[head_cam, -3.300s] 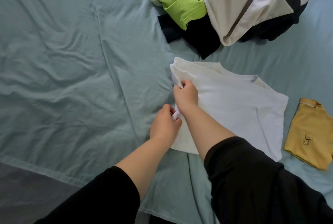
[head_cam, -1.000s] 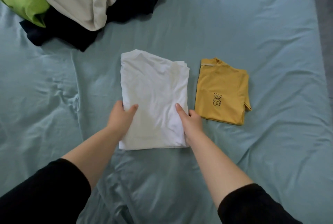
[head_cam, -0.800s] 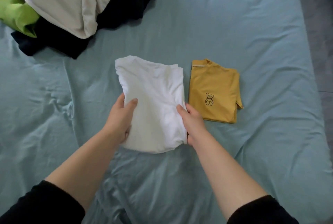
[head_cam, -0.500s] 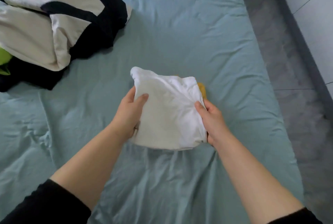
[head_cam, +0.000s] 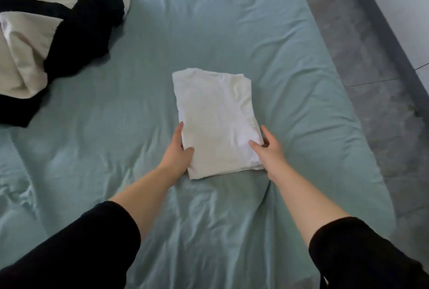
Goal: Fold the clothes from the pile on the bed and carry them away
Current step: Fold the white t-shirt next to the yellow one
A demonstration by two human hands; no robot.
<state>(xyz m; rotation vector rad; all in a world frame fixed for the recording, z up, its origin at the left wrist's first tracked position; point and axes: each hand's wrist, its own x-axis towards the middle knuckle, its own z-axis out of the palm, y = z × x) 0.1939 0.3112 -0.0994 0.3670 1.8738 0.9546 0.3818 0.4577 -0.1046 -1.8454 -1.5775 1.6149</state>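
The left hand (head_cam: 177, 152) cups the near-left edge of the folded white shirt (head_cam: 216, 121), thumb laid on top and fingers tucked along the side; the right hand (head_cam: 269, 149) mirrors it at the near-right corner, fingertips pressing the top layer. Both are loosely closed on the fabric rather than clamped. The shirt lies flat on the bed (head_cam: 232, 33), a neat rectangle angled slightly, well apart from the unfolded pile (head_cam: 46, 33) of cream and black clothes at the far left.

The risk lies in the hold itself — it takes only the near end, so a lift from here would likely let the far half droop and the layers slide open. The loose edges at the near-right corner look ready to fan out if the right fingertips drag. The bed's edge and the grey floor (head_cam: 362, 68) sit near on the right — a careless sideways shove could send the bundle over.
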